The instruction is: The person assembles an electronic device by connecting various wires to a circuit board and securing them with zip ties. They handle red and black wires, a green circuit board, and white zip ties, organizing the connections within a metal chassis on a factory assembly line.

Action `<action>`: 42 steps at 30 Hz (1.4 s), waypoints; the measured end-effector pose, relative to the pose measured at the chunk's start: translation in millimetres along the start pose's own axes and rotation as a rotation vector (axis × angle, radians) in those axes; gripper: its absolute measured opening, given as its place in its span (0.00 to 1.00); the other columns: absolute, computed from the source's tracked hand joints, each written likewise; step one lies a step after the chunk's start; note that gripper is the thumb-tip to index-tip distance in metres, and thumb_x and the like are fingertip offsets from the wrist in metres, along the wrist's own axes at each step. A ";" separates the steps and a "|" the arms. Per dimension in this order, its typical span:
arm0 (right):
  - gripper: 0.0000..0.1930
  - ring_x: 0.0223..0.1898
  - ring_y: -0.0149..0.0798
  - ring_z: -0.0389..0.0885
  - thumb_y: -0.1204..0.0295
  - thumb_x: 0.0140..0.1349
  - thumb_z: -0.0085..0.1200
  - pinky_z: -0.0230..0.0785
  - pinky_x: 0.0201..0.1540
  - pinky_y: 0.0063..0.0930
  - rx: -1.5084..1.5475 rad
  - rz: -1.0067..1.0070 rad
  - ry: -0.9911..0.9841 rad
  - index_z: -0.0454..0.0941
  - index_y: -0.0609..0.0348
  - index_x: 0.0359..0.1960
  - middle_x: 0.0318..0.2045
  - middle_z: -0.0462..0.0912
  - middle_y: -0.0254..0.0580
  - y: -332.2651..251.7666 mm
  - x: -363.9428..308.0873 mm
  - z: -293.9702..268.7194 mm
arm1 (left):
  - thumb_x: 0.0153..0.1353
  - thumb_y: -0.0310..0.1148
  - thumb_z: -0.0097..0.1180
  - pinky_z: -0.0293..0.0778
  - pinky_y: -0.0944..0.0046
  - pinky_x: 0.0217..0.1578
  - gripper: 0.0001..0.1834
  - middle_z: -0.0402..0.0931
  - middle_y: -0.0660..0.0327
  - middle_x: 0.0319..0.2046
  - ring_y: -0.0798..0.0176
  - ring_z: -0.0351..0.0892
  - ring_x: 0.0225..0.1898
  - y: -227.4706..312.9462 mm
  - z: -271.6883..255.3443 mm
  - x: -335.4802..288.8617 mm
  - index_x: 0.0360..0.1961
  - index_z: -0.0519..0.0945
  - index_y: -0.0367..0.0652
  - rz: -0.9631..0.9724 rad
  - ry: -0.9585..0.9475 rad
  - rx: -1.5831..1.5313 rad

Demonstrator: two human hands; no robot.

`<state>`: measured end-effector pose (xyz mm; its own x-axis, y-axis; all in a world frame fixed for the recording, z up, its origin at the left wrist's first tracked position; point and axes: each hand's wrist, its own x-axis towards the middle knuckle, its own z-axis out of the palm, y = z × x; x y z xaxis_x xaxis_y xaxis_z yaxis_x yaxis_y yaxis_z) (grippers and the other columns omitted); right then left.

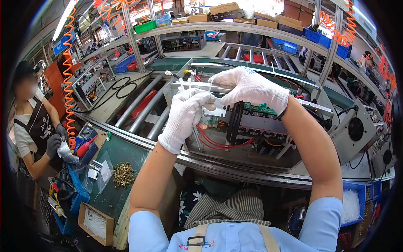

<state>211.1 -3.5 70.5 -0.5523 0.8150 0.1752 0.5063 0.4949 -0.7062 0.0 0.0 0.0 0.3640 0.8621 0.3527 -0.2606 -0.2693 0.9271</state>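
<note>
My left hand (184, 115), in a white knit glove, is closed round several thin white cable ties (196, 137). Their upper ends stick up above its fingers and their tails hang below. My right hand (256, 86), gloved the same way, curves over the top edge of an open metal chassis (268, 156). Its fingertips meet a short white cable tie (210, 86) close to the left fingertips. Red wires (216, 143), thick black cables (236, 122) and a green circuit board (262, 109) lie inside the chassis, below my hands.
Metal rollers (145, 103) lie left of the chassis. A green bench (126, 147) holds a pile of brass fittings (123, 174); a carton of white strips (95, 224) stands nearby. A co-worker (37, 113) handles something at left. Fan panels (356, 128) stand at right. Orange coiled hoses (69, 84) hang down.
</note>
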 end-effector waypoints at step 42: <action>0.31 0.44 0.29 0.80 0.72 0.49 0.60 0.72 0.51 0.23 -0.313 -0.150 0.088 0.74 0.64 0.59 0.53 0.82 0.48 4.5 -10.3 -2.4 | 0.65 0.23 0.55 0.70 0.73 0.40 0.03 0.81 0.64 0.35 0.75 0.75 0.36 -2.7 13.0 -11.8 0.36 0.81 0.37 0.316 0.052 0.130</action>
<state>220.7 -9.1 67.2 -0.5837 0.7422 0.3293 0.6098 0.6685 -0.4257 8.1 -15.1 -5.0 0.2361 0.7475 0.6209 -0.2357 -0.5758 0.7829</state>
